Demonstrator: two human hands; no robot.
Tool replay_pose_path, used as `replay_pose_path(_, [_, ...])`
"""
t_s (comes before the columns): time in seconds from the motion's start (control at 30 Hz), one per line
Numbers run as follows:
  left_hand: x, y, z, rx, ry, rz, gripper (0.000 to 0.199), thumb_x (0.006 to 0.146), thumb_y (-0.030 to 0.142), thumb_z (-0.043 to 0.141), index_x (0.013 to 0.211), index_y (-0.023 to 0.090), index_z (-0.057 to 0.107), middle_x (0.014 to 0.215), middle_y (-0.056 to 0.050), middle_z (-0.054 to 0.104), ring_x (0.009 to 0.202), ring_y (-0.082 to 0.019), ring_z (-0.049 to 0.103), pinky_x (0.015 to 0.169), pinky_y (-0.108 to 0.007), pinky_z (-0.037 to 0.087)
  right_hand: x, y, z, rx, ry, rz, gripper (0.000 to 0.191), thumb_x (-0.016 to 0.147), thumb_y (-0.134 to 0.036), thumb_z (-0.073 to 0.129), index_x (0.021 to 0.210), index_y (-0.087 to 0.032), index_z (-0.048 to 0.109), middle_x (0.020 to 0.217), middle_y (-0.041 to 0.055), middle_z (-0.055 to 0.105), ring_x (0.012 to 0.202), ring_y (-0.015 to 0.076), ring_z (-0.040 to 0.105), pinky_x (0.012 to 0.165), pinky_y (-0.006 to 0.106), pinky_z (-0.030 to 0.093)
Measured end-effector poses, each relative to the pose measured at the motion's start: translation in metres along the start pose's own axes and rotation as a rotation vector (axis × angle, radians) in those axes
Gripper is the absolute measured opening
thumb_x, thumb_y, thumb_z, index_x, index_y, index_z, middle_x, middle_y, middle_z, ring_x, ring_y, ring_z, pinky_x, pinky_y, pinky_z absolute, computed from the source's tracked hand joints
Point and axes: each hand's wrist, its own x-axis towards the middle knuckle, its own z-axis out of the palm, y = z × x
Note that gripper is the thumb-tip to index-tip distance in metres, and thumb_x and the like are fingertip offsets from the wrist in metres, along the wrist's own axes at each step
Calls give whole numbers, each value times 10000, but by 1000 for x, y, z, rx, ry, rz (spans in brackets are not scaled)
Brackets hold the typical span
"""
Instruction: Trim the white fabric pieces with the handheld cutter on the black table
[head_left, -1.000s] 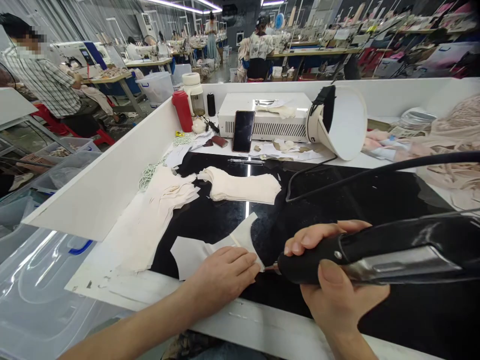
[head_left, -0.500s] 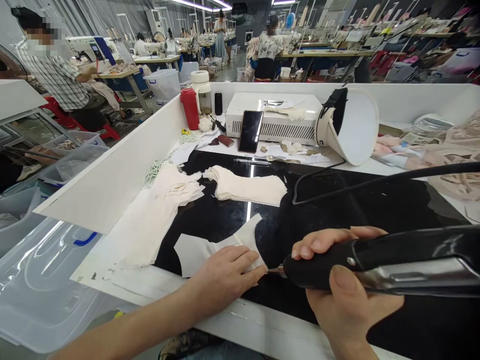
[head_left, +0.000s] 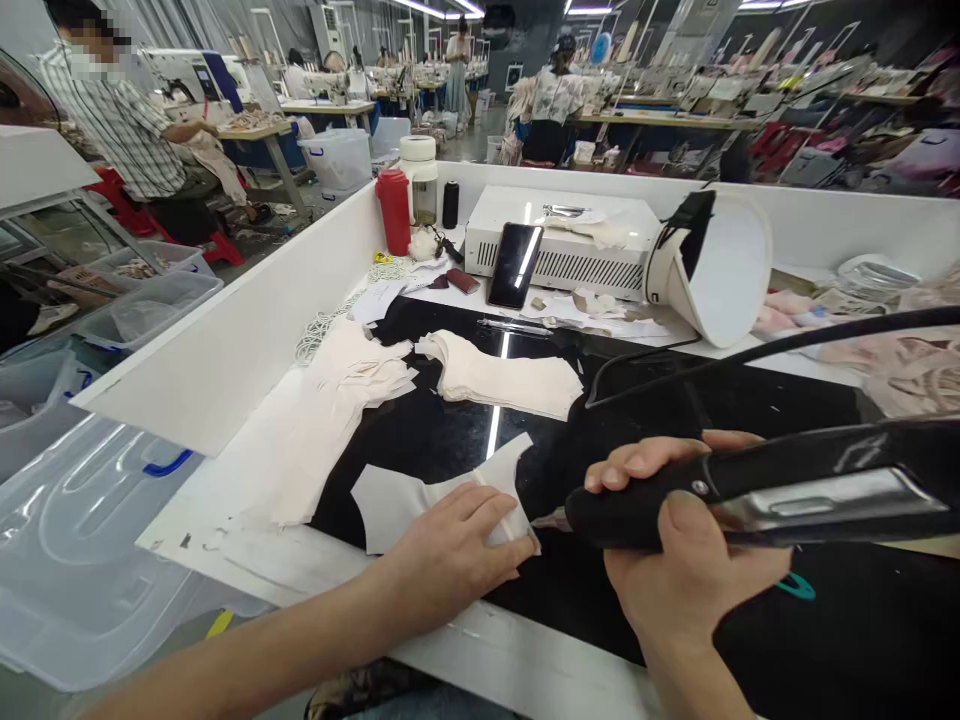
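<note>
A curved white fabric piece (head_left: 397, 500) with a narrow raised strip across it lies on the black tabletop sheet (head_left: 420, 430). My left hand (head_left: 465, 540) holds its right end, fingers bent over the top and thumb at the near edge. In my right hand (head_left: 682, 530) is a thick black corded hand tool (head_left: 637, 515) with a metal lever along its side. The tool's thin metal tip (head_left: 551, 519) points left, at the fabric's right edge; whether it touches I cannot tell. Farther back lie two stacks of cream fabric pieces, one left (head_left: 337, 400) and one centre (head_left: 510, 378).
A white vented box (head_left: 562, 230), a leaning phone (head_left: 514, 265), a red cup (head_left: 394, 212) and a white cone-shaped lamp (head_left: 731, 270) stand along the back. The tool's black cable (head_left: 825, 335) crosses the right side. A teal pin (head_left: 796, 586) lies under my right wrist. People sit at sewing machines beyond.
The view has shifted slightly. The black tool has tilted a little, its rear end higher, uncovering the teal pin. My left hand still holds the fabric in about the same spot.
</note>
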Motion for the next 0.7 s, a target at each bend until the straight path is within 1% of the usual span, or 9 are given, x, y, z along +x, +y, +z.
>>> replay_pose_path(0.2, [1,-1,1,-16,-26,-6,310,976,261,703,1276,206,648,1317,-156,582,1249,-290,582,1116,-491,508,-1,1,1,-15,-17,-10,390,783,-259,835,1102,-226,612,762,-32,663,614,170,608,540,306,564])
replay_pose_path(0.33, [0,-1,1,-19,-15,-9,322,965,262,721,1273,209,646,1320,-164,575,1256,-294,575,1110,-490,510,0,1,2,-35,-21,-2,353,802,-214,804,1099,-230,614,758,-31,669,608,169,611,544,313,574])
replay_pose_path(0.57, [1,0,0,-16,-18,-5,312,969,264,715,1267,201,649,1325,-172,575,1275,-294,567,1110,-479,509,7,5,5,-1,-4,-31,388,766,-253,835,1080,-227,609,748,-40,661,593,160,597,527,301,554])
replay_pose_path(0.7, [1,0,0,-13,1,-10,299,975,265,709,1261,202,653,1319,-167,584,1267,-291,579,1100,-467,517,7,8,7,-1,-20,-11,372,776,-240,824,1078,-227,607,747,-36,662,593,164,605,527,306,554])
